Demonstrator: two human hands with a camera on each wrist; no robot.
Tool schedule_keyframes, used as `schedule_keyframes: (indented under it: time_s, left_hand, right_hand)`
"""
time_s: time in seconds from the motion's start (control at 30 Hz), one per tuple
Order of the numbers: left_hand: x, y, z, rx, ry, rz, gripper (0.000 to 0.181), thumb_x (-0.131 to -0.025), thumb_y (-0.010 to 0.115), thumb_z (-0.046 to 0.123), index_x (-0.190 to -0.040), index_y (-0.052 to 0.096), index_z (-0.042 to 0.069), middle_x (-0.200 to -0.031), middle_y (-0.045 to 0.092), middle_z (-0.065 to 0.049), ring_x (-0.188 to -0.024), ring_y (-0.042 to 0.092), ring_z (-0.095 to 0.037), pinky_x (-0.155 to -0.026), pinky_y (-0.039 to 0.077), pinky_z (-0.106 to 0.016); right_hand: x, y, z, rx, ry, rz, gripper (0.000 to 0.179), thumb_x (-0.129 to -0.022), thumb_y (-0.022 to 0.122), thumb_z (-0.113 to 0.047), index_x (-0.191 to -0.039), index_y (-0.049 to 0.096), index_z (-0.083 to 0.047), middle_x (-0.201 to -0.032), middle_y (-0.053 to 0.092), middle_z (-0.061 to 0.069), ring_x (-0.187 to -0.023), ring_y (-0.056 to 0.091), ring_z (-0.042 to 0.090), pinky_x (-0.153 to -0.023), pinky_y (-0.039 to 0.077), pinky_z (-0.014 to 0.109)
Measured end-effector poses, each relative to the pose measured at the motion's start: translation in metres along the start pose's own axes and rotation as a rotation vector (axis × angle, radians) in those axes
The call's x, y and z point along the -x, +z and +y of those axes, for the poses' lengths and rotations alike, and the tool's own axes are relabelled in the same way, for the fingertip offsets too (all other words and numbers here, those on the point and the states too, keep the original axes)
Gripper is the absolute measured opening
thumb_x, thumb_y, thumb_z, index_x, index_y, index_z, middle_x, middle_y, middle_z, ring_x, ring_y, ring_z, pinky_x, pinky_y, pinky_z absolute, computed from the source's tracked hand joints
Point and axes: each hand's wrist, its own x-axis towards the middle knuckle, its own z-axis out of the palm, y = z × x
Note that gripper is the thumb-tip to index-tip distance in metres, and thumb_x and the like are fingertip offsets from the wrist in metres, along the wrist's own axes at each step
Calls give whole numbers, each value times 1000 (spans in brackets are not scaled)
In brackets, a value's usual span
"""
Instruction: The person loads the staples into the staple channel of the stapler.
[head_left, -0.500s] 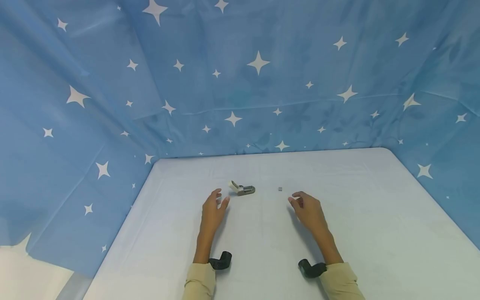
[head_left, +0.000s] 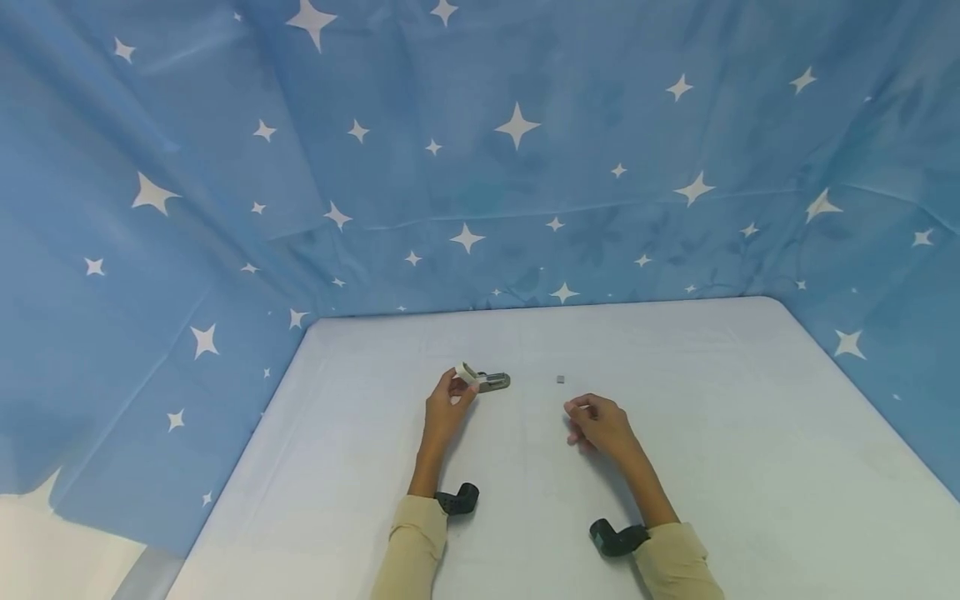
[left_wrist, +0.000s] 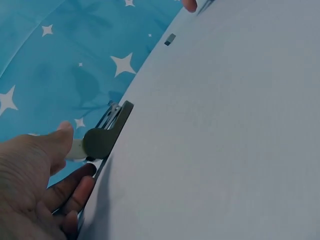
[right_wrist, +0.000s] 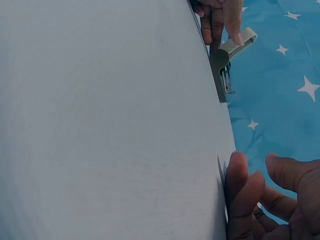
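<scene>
A small stapler (head_left: 494,382) with an olive-green base lies on the white table, its cream top cover swung up and back so the metal magazine shows. My left hand (head_left: 446,408) is at its hinge end, thumb and fingers pinching the raised cover (right_wrist: 246,41). To the right of the stapler lies a small grey block (head_left: 560,379), which looks like a short strip of staples. My right hand (head_left: 604,427) hovers just in front of that block, fingers loosely bent, holding nothing.
The white tabletop (head_left: 750,433) spreads out around both hands. A blue curtain with white stars (head_left: 480,167) hangs behind the table and along its sides. Each wrist wears a black camera mount (head_left: 459,499).
My left hand has moved forward and right to the stapler and taken hold of its raised cover. My right hand has shifted slightly left and nearer to me. The grey block stays put.
</scene>
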Motion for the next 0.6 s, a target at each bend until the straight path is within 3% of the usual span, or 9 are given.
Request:
schedule_keyframes:
  time_s: [0.3, 0.43, 0.6]
  left_hand:
    - [-6, 9, 3, -121, -29, 133, 25, -81, 66, 33, -99, 62, 16, -88, 67, 2, -80, 61, -13, -78, 42, -39]
    - [-2, 10, 5, -167, -12, 89, 25, -78, 67, 40, -93, 65, 20, -82, 66, 6, -77, 58, -12, -81, 33, -44]
    - [2, 16, 9, -189, 54, -14, 24, -76, 67, 46, -88, 66, 25, -78, 66, 11, -73, 57, -9, -74, 23, -40]
  right_hand:
    - [-2, 4, 0, -20, -10, -25, 34, -91, 53, -30, -108, 57, 0, -75, 64, 6, -59, 64, 16, -52, 49, 28]
    - [-1, 4, 1, -16, -6, -18, 33, -91, 53, -29, -107, 58, 0, -75, 64, 6, -58, 63, 16, -52, 50, 27]
    - [0, 1, -1, -9, 17, -2, 32, -91, 53, -30, -107, 58, -2, -75, 64, 6, -58, 63, 16, -52, 49, 27]
